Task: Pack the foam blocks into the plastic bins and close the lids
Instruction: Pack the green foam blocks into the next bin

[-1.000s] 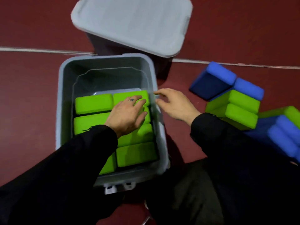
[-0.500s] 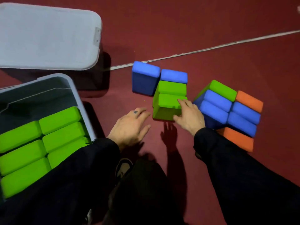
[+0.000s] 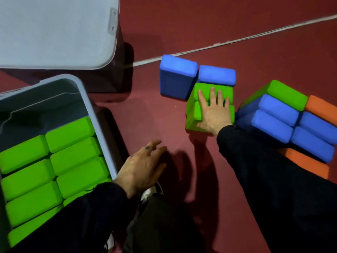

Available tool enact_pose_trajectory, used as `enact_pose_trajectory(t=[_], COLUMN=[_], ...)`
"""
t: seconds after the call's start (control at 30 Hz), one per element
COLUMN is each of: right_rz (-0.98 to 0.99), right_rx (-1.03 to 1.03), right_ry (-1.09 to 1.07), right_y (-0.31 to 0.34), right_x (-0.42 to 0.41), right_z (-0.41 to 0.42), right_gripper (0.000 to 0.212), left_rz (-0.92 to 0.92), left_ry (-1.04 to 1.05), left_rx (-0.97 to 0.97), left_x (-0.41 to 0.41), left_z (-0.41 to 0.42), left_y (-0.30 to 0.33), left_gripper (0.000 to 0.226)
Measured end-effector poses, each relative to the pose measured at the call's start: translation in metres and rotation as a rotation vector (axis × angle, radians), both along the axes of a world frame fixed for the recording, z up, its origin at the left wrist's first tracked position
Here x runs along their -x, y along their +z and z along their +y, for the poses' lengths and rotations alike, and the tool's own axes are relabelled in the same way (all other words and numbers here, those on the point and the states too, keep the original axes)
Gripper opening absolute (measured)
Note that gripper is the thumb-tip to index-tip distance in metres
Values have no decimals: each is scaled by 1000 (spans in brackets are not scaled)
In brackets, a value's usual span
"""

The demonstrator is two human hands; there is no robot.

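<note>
Right hand (image 3: 214, 110): spread flat on the green pair (image 3: 200, 114), fingers splayed, not yet clamped.
Left hand (image 3: 141, 168): open, empty, hovering between bin (image 3: 102, 125) and pair.
Green pair: right of bin, touching blue blocks (image 3: 197, 76).
Handling: probably light, squashy foam; pinch both end faces together.

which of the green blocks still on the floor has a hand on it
The pair of green blocks just below the two blue ones: the right hand lies flat on them. The green block topping the right pile is untouched.
</note>
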State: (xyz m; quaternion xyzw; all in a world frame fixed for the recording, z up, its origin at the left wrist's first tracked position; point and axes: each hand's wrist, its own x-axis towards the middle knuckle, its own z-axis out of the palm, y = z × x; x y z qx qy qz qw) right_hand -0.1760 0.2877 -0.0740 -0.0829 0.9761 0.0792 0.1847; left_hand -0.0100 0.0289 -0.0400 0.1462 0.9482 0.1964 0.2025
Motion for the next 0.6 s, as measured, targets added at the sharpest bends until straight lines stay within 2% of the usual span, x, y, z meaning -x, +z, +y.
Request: enact_pose_trajectory(t=[0.2,0.3,0.37,0.47,0.5,0.6], right_rz=[169,130,61,1,-9,32], right_rx=[-68,-83,-61,24,37,61], right_ry=[171,164,85,45,54,81], right_y=[-5,-3,-4,-6,-7,-11], right_x=[-55,-56,-58,-71,-77,-89], right_z=[6,6,1,0,1,10], right_gripper=[132,130,128,107,102,92], left_rz=[-1,33,-92,-485,-571,-688], left_ry=[-29,-90,62,498,588,745], left_rx=[44,39,-123,-576,-679,-851], left_x=[25,36,40,40,41,41], left_z=[30,56,78,107,113,123], left_y=[-11,-28,-40,-44,-48,-63], left_gripper=[65,71,77,80,81,81])
